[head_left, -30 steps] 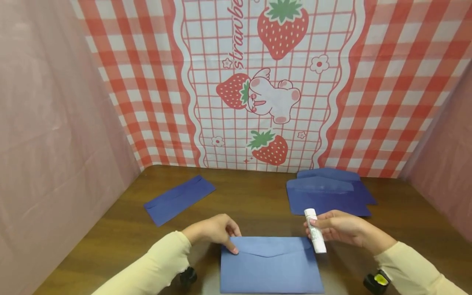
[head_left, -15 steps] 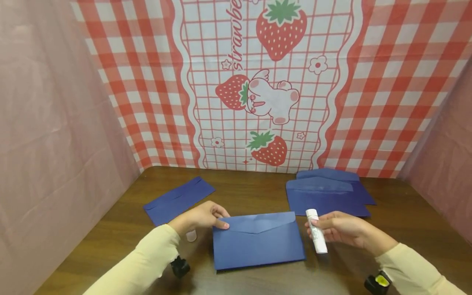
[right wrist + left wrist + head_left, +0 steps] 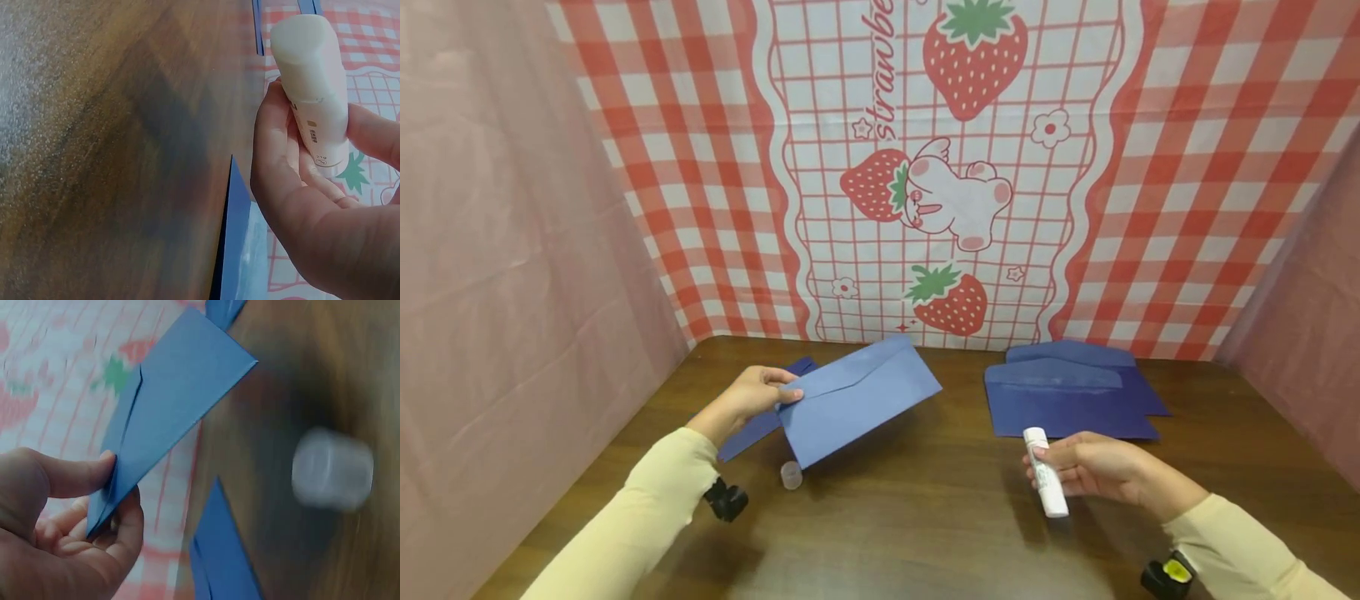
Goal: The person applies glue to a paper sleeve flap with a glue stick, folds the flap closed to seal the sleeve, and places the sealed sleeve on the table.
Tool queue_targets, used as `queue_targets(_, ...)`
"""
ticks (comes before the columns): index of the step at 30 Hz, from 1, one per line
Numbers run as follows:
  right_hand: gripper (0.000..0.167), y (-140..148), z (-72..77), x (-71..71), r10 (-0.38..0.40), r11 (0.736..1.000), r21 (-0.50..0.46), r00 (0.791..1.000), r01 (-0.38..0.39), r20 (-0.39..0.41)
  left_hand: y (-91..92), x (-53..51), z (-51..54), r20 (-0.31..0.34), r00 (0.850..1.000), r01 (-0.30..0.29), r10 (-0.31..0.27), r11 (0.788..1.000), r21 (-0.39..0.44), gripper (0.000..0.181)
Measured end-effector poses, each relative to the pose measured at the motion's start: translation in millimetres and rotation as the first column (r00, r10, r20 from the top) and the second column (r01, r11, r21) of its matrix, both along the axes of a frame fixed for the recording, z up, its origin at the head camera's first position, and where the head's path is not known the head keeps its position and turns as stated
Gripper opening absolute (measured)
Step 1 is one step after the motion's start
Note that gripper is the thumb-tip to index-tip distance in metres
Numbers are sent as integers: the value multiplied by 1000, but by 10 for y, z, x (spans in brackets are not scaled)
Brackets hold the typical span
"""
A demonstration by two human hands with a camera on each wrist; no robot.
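A closed blue envelope (image 3: pixel 857 400) hangs tilted above the table, its left corner pinched between thumb and fingers of the left hand (image 3: pixel 747 402). In the left wrist view the thumb of the left hand (image 3: pixel 75 519) lies on the flap side of the envelope (image 3: pixel 169 394). On the right, the right hand (image 3: pixel 1105 468) holds a white glue stick (image 3: pixel 1045 473) above the table. The right wrist view shows the right hand (image 3: pixel 319 219) with fingers and thumb round the white tube (image 3: pixel 315 94). Partly under the held envelope lies another blue envelope (image 3: pixel 752 435).
Two blue envelopes with raised flaps (image 3: pixel 1067 404) overlap at the back right of the wooden table (image 3: pixel 880 533). A small clear cap (image 3: pixel 792 475) stands left of centre. Behind the table hangs a red-and-white strawberry cloth (image 3: pixel 955 192).
The left hand has lifted the envelope from the front middle and carried it back and left, turning it over the lying envelope. The cap has come into view. The right hand has barely moved.
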State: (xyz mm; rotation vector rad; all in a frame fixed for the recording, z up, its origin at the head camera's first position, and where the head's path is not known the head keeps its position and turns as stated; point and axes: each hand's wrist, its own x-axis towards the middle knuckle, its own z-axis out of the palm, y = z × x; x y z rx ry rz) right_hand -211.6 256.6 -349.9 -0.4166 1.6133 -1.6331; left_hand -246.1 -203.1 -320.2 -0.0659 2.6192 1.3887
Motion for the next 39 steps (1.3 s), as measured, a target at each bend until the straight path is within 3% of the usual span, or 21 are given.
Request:
queue_targets(6,22,2,-6,17,-10,1000,18,1000,10,-3,-411,-80,-85,-19,996,-87,87,996,-9,45)
queue_targets(15,21,-16,-12,13,-34,999,35,999,34,-2,-757,-140,-222,60,980,-189,189,982,-14,53)
queue_targets(22,26,-47,1,17,-57,997,60,998,57,-4,-902,-175,-250,-8,978,-205,207,965,-162,51)
queue_targets(26,30,-47,0,17,-81,994,69,997,82,-15,-925,-161,-295,-123,972,-230,201,926,-300,44)
queue_targets(29,32,-40,-13,17,-90,993,72,996,91,-17,-926,-161,-349,-225,957,-263,184,880,-396,38)
queue_targets(32,31,-32,-25,20,-93,993,71,996,93,-16,-928,-177,-401,-296,942,-282,156,847,-450,35)
queue_targets(35,29,-24,-30,23,-93,993,68,996,94,-15,-937,-196,-432,-329,935,-292,134,819,-495,34)
queue_targets(39,29,-15,-27,17,-94,993,70,995,95,-20,-924,-209,-439,-326,936,-295,131,799,-525,32)
